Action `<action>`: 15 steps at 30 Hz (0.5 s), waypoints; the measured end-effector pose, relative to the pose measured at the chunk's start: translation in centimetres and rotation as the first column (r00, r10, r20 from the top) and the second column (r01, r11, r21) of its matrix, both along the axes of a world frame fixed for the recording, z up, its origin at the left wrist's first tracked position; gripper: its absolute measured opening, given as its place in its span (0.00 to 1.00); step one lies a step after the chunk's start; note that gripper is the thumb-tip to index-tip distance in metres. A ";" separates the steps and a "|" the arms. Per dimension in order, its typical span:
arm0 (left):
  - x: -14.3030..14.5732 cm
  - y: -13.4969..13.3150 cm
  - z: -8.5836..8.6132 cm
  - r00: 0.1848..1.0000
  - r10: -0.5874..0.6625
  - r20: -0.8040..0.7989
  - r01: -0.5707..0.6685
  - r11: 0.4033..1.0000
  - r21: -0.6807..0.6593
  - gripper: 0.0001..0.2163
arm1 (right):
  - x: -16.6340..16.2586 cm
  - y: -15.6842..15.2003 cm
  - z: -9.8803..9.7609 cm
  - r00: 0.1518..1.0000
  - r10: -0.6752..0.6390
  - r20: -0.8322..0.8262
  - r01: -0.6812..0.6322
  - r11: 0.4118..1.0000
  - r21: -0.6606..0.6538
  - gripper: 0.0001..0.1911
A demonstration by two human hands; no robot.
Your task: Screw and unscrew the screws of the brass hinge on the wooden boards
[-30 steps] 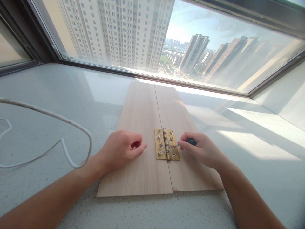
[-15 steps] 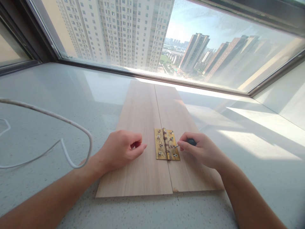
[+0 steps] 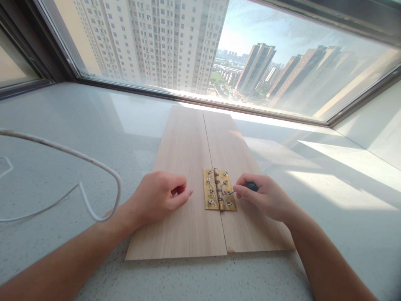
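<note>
Two pale wooden boards (image 3: 181, 146) lie side by side, with a brass hinge (image 3: 211, 189) across their seam. Several screws stand in the holes of both hinge leaves. My right hand (image 3: 265, 194) grips a screwdriver (image 3: 251, 186) with a dark handle, partly hidden by the fingers. Its thin shaft points left, and the tip is at the hinge's right leaf near a screw; whether it touches is too small to tell. My left hand (image 3: 163, 196) rests on the left board, fingers curled in and thumb stretched toward the hinge, holding nothing visible.
The boards lie on a speckled white stone sill (image 3: 62, 121). A looped white cable (image 3: 106, 167) comes in from the left, passing in front of my left forearm. Behind the boards is a large window with a dark frame (image 3: 194, 102); sunlight patches fall to the right.
Almost nothing differs. Both hands, the screwdriver and the hinge stay in place.
</note>
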State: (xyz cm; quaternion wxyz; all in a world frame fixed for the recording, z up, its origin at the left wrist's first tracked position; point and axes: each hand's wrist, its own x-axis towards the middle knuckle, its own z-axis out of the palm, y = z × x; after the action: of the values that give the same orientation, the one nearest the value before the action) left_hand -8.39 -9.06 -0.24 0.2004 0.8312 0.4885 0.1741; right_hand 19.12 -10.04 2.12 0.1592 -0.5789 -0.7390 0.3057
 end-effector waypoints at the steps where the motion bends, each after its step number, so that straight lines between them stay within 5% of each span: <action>1: 0.0 0.0 0.0 1.000 -0.001 -0.002 0.001 1.000 0.001 0.15 | 0.0 0.0 0.0 1.000 0.001 0.002 -0.001 1.000 -0.002 0.16; 15: 0.0 0.0 -0.2 1.000 0.003 -0.007 -0.003 1.000 -0.004 0.16 | 0.2 0.1 -0.1 0.999 -0.017 0.046 0.016 1.000 0.024 0.17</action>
State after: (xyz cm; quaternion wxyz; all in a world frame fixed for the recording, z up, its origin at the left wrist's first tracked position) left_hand -8.37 -9.06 -0.40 0.2002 0.8307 0.4907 0.1706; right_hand 19.27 -9.92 1.99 0.1515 -0.5898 -0.7413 0.2822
